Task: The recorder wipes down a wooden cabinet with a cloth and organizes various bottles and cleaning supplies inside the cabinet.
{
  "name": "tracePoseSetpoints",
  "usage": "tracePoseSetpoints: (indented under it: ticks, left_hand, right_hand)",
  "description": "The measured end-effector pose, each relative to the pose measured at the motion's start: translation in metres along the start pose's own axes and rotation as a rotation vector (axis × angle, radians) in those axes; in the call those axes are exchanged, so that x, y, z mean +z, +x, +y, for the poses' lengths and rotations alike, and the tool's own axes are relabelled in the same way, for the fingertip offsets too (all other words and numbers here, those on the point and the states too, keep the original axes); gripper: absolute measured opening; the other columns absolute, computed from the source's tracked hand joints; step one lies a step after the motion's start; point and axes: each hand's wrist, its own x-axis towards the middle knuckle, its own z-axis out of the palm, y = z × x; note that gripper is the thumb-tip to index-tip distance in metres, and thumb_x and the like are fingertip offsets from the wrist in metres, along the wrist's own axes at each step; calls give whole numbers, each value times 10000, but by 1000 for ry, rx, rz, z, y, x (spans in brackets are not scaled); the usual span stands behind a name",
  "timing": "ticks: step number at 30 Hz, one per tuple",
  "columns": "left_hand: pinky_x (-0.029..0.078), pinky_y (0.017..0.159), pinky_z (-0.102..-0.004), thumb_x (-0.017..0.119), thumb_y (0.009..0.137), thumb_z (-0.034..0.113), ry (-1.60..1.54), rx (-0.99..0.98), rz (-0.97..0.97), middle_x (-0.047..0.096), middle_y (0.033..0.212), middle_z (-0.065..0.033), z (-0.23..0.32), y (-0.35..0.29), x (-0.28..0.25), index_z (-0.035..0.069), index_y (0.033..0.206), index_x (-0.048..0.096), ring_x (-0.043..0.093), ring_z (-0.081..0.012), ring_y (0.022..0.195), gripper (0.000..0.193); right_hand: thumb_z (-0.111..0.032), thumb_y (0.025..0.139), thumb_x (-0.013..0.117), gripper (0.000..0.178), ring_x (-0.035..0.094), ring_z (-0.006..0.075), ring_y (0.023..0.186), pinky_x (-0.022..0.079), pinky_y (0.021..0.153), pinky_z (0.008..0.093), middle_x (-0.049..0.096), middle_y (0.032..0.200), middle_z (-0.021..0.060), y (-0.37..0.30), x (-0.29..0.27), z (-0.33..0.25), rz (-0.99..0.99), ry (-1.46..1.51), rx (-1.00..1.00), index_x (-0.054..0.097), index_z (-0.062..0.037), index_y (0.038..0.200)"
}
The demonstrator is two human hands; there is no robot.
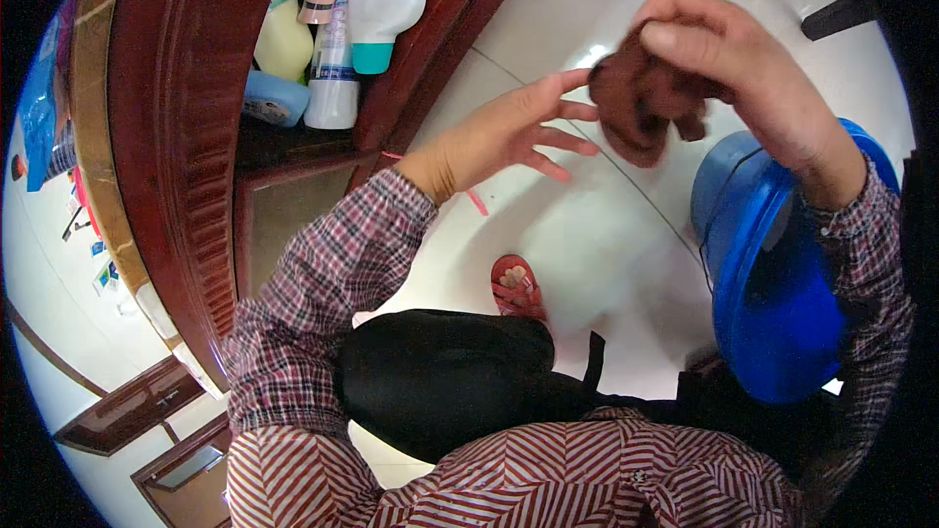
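My right hand [748,78] grips a crumpled dark red-brown cloth [636,103], held up above the white tiled floor. My left hand [509,132] is open with fingers spread, its fingertips touching the cloth's left edge. Just below my right wrist stands a blue plastic bucket [773,264]. Both arms wear plaid sleeves.
A dark red wooden cabinet [186,108] rises at the left; its shelf holds a white bottle with a teal cap [383,0], a smaller white bottle [333,78] and a yellow-green container [284,39]. A pink strip [476,201] lies on the floor. My foot in a red sandal [515,288] shows below.
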Motion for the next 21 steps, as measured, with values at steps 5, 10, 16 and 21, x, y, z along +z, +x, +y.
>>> tracePoseSetpoints:
  ticks: [5,10,16,21]
  left_hand:
    - [491,853,-410,473,839,614,-343,78,18,477,1270,-103,-3,20,24,110,1363,327,512,-273,1121,741]
    - [459,859,-357,641,827,206,-245,219,241,542,1122,-49,5,13,2,64,1207,459,531,-178,1040,444]
    - [453,867,-368,683,698,20,1301,524,715,560,1106,-113,-12,12,-44,79,1090,535,540,-260,1025,423]
    - [359,979,-437,578,725,68,2236,602,474,551,1131,-161,20,40,-98,79,1042,582,459,-330,1148,317]
  right_hand:
    - [-187,839,594,339,595,119,792,467,667,230,632,923,78,2,33,12,-85,193,-97,541,9,1111]
    - [-150,848,567,345,567,128,878,459,788,262,592,1031,86,4,17,11,-32,55,-142,525,-5,1158]
    - [-190,830,565,256,582,100,737,464,643,243,608,781,41,-3,-20,15,140,-194,65,598,-4,1003]
    - [-167,826,566,235,583,114,718,464,630,261,602,747,52,0,-21,16,99,-218,-14,599,12,976]
